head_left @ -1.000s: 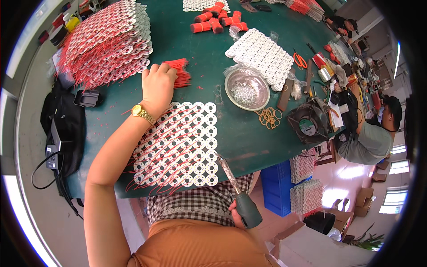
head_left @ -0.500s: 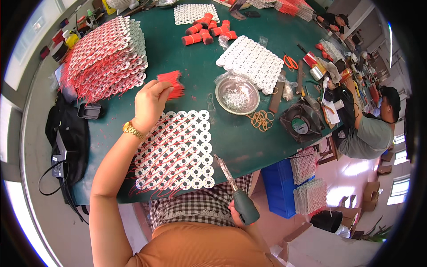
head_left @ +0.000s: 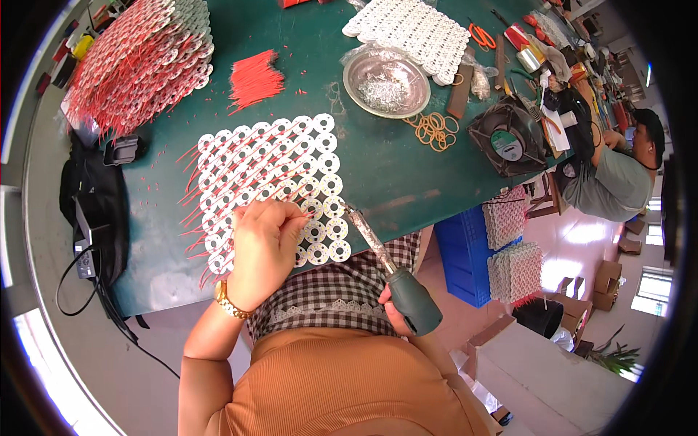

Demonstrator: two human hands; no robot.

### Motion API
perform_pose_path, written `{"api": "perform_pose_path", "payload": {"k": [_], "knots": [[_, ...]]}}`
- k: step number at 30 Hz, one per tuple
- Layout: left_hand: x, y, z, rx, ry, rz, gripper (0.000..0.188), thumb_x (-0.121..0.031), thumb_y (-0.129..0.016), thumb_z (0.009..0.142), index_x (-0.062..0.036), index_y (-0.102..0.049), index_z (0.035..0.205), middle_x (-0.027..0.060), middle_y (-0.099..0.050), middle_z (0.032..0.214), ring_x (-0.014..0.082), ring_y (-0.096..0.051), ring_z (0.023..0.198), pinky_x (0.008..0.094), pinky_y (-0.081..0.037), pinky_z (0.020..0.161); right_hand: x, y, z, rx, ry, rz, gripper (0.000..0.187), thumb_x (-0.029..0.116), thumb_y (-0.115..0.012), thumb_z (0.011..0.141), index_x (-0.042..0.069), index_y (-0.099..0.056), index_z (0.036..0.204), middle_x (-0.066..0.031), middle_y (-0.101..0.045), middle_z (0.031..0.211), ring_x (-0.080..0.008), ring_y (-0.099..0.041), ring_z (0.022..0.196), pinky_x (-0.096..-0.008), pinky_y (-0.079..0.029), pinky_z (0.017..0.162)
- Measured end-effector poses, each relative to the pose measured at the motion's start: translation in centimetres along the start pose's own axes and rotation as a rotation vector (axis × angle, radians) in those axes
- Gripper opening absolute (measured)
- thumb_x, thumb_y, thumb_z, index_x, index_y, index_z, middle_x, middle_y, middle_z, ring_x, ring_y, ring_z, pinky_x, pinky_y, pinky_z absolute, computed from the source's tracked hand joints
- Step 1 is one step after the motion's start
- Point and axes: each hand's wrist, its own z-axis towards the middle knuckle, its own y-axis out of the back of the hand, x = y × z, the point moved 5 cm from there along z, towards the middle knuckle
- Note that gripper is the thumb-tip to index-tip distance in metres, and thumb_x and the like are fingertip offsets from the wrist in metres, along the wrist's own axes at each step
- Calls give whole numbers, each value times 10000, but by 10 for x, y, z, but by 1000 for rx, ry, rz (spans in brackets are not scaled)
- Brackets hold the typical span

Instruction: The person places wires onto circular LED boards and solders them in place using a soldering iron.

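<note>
A panel of round white circuit boards [head_left: 247,171] lies at the table's front edge, thin red wires running slantwise across most of it. My left hand [head_left: 265,243] is over the panel's lower part, thumb and forefinger pinched on a red wire, of which only a tiny end shows. At the right, my right hand [head_left: 394,309] grips the dark handle of a soldering iron [head_left: 413,301]; its fingers are partly hidden by the handle. The iron's tip points at the panel's right edge, close to the boards; I cannot tell whether it touches. Beyond the panel lies a bundle of cut red wires [head_left: 256,78].
Stacked wired panels [head_left: 145,65] rise at the far left. A metal bowl [head_left: 356,76] with silvery bits, rubber bands [head_left: 434,132] and a black fan [head_left: 507,138] stand to the right, before a white panel stack [head_left: 407,33]. A co-worker [head_left: 618,171] sits at the far right.
My left hand has come back from the red wire bundle to the panel. The view has tilted down, and the soldering iron remains in my right hand with its tip nearer the boards.
</note>
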Motion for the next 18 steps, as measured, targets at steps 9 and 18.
{"api": "perform_pose_path", "payload": {"k": [9, 18], "knots": [[3, -11, -20, 74, 69, 57, 76, -94, -732, 812, -81, -659, 795, 24, -577, 719, 214, -536, 730, 365, -337, 759, -9, 3, -19, 133, -64, -69, 201, 120, -615, 909, -72, -640, 962, -129, -656, 810, -197, -618, 681, -323, -518, 619], [5, -11, -15, 110, 60, 66, 91, -95, -737, 801, -87, -650, 777, 14, -569, 683, 209, -531, 694, 364, -336, 724, -82, -26, -85, 54, -246, -50, 394, 232, -808, 671, 55, -675, 997, -70, -655, 822, -254, -634, 636, -358, -500, 554]]}}
